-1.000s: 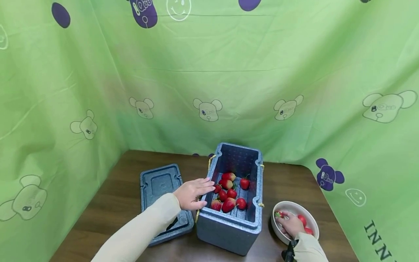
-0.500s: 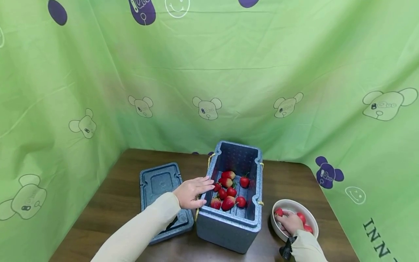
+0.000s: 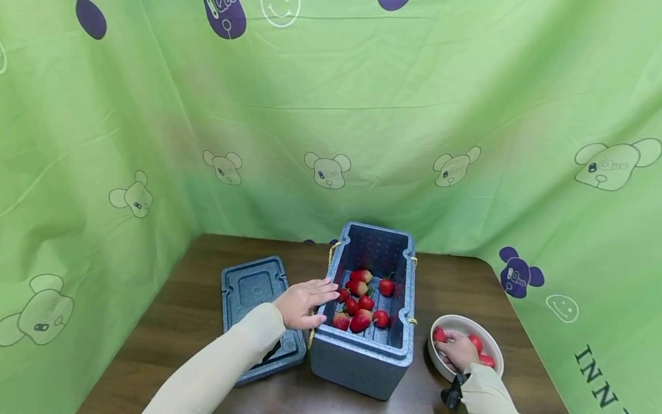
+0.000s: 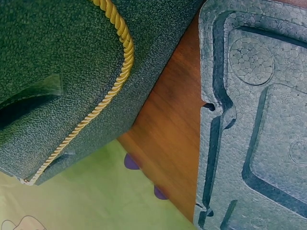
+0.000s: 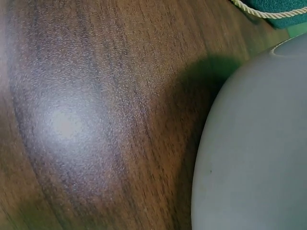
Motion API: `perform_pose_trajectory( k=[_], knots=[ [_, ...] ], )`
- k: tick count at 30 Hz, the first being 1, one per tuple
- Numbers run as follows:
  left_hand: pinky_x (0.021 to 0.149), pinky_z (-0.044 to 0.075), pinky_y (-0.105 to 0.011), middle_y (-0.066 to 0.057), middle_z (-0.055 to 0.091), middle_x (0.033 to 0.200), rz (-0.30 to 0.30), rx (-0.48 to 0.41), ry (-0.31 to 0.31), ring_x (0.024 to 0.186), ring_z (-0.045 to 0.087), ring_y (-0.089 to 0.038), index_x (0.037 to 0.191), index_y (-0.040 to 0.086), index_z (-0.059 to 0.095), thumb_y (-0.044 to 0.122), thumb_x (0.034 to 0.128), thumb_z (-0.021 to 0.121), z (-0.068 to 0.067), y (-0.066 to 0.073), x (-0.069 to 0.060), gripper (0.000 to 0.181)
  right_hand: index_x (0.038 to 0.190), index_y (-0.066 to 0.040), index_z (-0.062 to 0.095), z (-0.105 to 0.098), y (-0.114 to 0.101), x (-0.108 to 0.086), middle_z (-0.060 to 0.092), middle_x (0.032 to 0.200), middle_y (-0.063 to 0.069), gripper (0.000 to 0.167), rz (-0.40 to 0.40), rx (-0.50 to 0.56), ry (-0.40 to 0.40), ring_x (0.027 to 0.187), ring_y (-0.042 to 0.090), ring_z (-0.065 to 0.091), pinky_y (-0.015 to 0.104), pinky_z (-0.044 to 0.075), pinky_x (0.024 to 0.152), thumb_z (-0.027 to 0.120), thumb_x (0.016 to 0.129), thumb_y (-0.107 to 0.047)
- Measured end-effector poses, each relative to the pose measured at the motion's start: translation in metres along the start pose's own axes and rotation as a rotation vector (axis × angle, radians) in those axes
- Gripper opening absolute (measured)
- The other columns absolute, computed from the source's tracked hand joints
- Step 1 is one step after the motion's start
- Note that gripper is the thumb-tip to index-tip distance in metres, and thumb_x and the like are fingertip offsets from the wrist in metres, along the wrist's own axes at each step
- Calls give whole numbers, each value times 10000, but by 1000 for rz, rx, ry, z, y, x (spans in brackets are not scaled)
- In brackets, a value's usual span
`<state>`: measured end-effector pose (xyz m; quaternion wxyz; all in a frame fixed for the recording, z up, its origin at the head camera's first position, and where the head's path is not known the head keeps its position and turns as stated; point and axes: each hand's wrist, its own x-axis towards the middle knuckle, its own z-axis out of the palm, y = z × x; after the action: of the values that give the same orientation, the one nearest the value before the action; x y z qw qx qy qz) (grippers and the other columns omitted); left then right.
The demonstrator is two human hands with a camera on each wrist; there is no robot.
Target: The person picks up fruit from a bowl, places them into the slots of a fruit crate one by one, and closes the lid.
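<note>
My left hand (image 3: 306,306) rests on the left rim of a blue-grey foam box (image 3: 357,368), fingers extended over the edge. Several strawberries (image 3: 361,321) lie on the box floor, mostly toward its near end. To the right, my right hand (image 3: 459,351) reaches into a white bowl (image 3: 493,340) and pinches a red strawberry (image 3: 438,334) at its left side; the fingertips are partly hidden. More strawberries (image 3: 475,344) sit in the bowl by the knuckles. Neither wrist view shows a hand: the left has the box wall (image 4: 72,72), the right the bowl's outside (image 5: 254,143).
The box's foam lid (image 3: 253,293) lies on the wooden table (image 3: 176,328), left of the box and partly under the left forearm. Yellow rope handles (image 4: 127,48) hang along the box sides. A green printed cloth (image 3: 331,86) encloses the table behind and at both sides.
In the bowl, the strawberry at my right fingertips has turned: its green leaves showed earlier, and now only red shows. My left hand stays on the box rim.
</note>
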<state>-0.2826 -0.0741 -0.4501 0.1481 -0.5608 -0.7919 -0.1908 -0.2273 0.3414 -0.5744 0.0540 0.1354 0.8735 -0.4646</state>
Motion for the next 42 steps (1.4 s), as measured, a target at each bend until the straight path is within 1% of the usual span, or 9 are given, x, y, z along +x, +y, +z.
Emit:
perform_pose_trajectory(
  k=[4,9,11,14,18,22,26,36,42],
  knots=[
    [1058,370,-328,-151,586,1303,17,19,7,1254,511,-287,1259,3,616,327,906,499,-1,0,0,493,1105,157,505,-1,-4,-4,566,543,31,416,19,45,-6,465,130,568,261,479,427,617,802,-105],
    [1056,373,-319,-156,596,1288,41,30,18,1243,523,-284,1247,0,622,358,947,448,-1,0,0,499,1180,205,418,-3,-10,-8,609,625,27,465,53,222,-35,538,126,607,272,527,491,609,819,-16],
    [1057,373,-326,-162,595,1287,41,17,18,1244,520,-293,1247,-4,621,350,940,466,-1,0,0,494,1198,208,393,-4,-13,-9,615,659,25,477,66,293,-44,565,123,611,280,540,514,611,824,8],
    [1055,376,-342,-175,593,1284,26,-4,11,1245,516,-306,1250,-9,618,318,908,510,-1,0,0,485,1219,201,375,-8,-16,-10,615,697,15,489,58,339,-40,587,114,611,280,548,536,606,822,32],
    [1055,378,-353,-175,587,1292,1,-12,-4,1253,508,-304,1260,-5,611,285,870,546,-2,1,0,491,1251,213,366,-13,-17,-11,613,735,15,521,17,328,-3,596,103,623,266,551,551,597,809,65],
    [1050,386,-361,-161,587,1298,4,0,6,1251,511,-300,1256,-3,615,278,863,554,-2,0,0,486,1259,229,362,-21,-16,-13,624,773,23,526,-31,288,21,611,100,628,264,548,558,606,822,67],
    [1058,377,-354,-159,584,1304,15,-3,8,1258,505,-297,1256,-4,614,285,881,544,-3,1,2,479,1251,225,385,-32,-19,-16,639,783,13,525,-72,198,57,615,56,604,230,522,566,629,830,29],
    [1059,374,-362,-159,579,1310,-14,-16,-15,1263,498,-303,1269,2,608,272,856,559,-2,2,1,495,1237,115,495,-65,-56,-22,662,864,55,493,-99,-10,174,702,6,541,194,445,647,683,862,-144],
    [1051,383,-357,-151,583,1307,-7,5,0,1258,506,-292,1261,6,617,301,869,537,-2,2,0,497,1219,98,524,-66,-74,-18,674,904,98,485,-147,-22,214,718,-33,526,162,417,674,701,850,-161]
  ],
)
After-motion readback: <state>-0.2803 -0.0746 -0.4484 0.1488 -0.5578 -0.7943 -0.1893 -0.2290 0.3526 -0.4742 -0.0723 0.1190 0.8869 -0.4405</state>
